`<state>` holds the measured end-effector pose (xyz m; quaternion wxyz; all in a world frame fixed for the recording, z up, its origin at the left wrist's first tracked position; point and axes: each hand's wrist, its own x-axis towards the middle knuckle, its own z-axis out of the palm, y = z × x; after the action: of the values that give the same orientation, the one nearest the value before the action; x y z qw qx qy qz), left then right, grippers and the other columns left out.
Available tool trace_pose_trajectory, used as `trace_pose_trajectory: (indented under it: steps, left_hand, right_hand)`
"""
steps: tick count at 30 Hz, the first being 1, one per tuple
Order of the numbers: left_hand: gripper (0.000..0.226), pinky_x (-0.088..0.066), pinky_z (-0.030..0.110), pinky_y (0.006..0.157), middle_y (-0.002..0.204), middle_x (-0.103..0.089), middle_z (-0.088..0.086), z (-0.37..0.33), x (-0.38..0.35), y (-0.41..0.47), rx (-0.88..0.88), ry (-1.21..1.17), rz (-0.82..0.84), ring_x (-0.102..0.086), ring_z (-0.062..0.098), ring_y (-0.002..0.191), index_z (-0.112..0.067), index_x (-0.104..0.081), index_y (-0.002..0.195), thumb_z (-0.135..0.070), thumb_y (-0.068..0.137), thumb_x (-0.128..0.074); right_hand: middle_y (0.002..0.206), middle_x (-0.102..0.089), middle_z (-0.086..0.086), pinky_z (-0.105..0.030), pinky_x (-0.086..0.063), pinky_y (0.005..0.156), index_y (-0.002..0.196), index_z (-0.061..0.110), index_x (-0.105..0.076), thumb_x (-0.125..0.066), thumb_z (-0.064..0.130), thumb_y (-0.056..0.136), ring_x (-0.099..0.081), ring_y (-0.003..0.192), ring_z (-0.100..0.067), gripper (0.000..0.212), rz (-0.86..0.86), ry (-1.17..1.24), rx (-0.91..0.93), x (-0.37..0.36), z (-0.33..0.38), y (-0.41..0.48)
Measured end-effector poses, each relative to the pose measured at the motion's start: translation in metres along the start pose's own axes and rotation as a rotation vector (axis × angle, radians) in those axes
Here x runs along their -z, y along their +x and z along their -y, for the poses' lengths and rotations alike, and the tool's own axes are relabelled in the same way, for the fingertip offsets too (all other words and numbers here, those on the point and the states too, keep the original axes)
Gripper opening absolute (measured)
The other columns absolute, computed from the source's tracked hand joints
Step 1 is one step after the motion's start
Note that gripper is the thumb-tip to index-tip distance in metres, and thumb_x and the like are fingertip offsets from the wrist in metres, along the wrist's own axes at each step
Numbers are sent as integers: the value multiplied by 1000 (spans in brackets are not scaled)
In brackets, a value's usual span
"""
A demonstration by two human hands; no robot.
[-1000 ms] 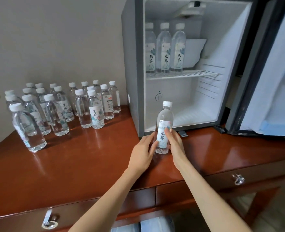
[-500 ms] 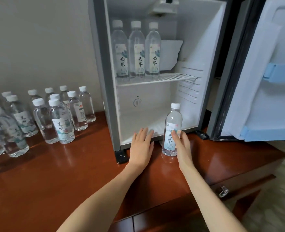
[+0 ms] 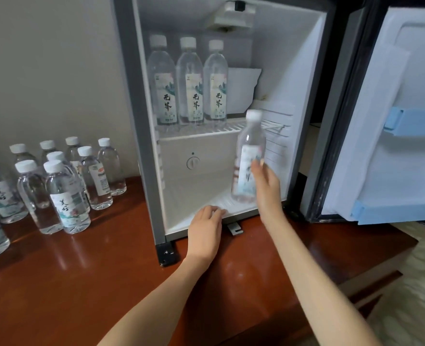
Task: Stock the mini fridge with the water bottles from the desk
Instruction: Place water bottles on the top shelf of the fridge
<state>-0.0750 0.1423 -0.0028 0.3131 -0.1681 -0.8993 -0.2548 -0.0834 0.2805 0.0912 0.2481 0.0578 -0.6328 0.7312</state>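
- Two bare forearms stretch over the desk (image 3: 81, 283) to the open mini fridge (image 3: 129, 96).
- The left hand (image 3: 205, 227) rests palm-down on the fridge's front lip, fingers loosely bent, holding nothing.
- The right hand (image 3: 266, 186) grasps the blurred water bottle (image 3: 250, 151) at its label, upright in the fridge's lower compartment, near its right wall.
- Three bottles (image 3: 190, 83) stand on the fridge's wire shelf.

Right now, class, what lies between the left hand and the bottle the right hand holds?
Only bare white fridge floor, as the head view shows; nothing stands between left hand and bottle.
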Motion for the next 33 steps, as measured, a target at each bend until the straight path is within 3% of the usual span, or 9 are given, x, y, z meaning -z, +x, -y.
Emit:
trace_pose_trajectory:
  steps: [2, 5, 8, 12, 14, 18, 23, 27, 33]
  left_hand:
    - [24, -50, 36, 82, 108, -65, 7, -1, 1, -1, 2, -8, -4, -60, 27, 99, -8, -69, 111, -4, 92, -55]
    - [24, -52, 36, 79, 105, -66, 7, -1, 2, 0, -1, -19, -12, -62, 29, 96, -7, -70, 108, -1, 89, -58]
    - [24, -53, 35, 77, 103, -66, 6, -1, 2, -1, -8, -21, -19, -63, 28, 94, -8, -71, 106, 2, 87, -60]
    - [26, -53, 34, 76, 102, -66, 5, -1, 3, 0, -12, -21, -24, -63, 27, 91, -10, -71, 105, 3, 84, -62]
    - [27, -53, 34, 76, 101, -66, 5, -2, 4, 0, -11, -22, -21, -64, 27, 91, -10, -71, 105, 4, 83, -62]
    - [26, -53, 34, 75, 100, -67, 6, -2, 5, 1, -12, -21, -18, -64, 27, 90, -9, -72, 104, 4, 83, -63]
    - [27, -52, 34, 77, 103, -66, 6, -1, 5, 0, -8, -26, -9, -63, 28, 93, -8, -71, 107, 4, 84, -61]
    - [30, -51, 34, 81, 106, -66, 7, -1, 4, -1, -1, -37, -2, -62, 28, 96, -8, -70, 109, 5, 85, -59]
    - [36, -50, 34, 86, 109, -64, 6, 0, 4, -3, 2, -46, 12, -61, 27, 101, -10, -69, 113, 6, 83, -57]
  right_hand:
    - [91, -68, 1, -31, -55, 74, 93, 21, -62, -55, 42, 94, -68, 87, -16, 22, 6, 23, 73, -11, 33, 29]
    - [106, -68, 1, -30, -55, 88, 103, 22, -59, -52, 38, 98, -66, 104, -13, 18, -3, 75, 189, -26, 74, 66]
    - [97, -64, 8, -18, -50, 79, 106, 17, -55, -51, 36, 99, -63, 89, 1, 21, -12, 30, 256, -38, 97, 94]
    - [117, -64, -5, -35, -48, 99, 118, 9, -54, -53, 34, 99, -61, 109, -17, 32, 42, -71, 220, -45, 91, 123]
    - [122, -63, -8, -39, -47, 102, 119, 9, -54, -53, 35, 98, -60, 113, -20, 33, 69, -100, 173, -46, 81, 129]
    - [109, -65, 1, -36, -49, 95, 104, 19, -55, -52, 36, 99, -61, 105, -16, 18, 83, -170, 150, -46, 72, 136]
    - [121, -59, 5, -25, -46, 92, 138, 14, -45, -54, 28, 98, -56, 108, -9, 43, 240, -331, 188, -38, 65, 130]
    - [123, -58, 7, -24, -47, 90, 145, 19, -38, -58, 30, 96, -55, 108, -7, 54, 292, -425, 175, -29, 69, 131]
    - [137, -56, 0, -20, -42, 91, 143, 17, -43, -58, 25, 96, -51, 119, -12, 50, 276, -479, 168, -26, 71, 140]
